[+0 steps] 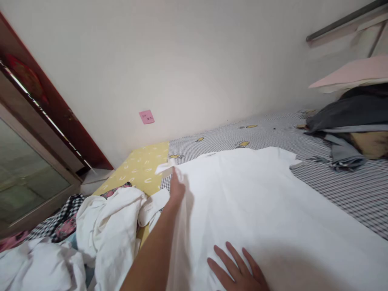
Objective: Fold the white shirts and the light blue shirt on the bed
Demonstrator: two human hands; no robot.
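The white T-shirt [242,210] lies spread on the checked bed sheet [339,194]. The left hand [177,188] has a narrow grip, pinching the shirt's side edge and lifting it (the cloth hangs from there). The right hand [239,268] has a wide, open grip, pressing flat, probably to keep the shirt from sliding. White clothes [109,226] are piled left of the shirt.
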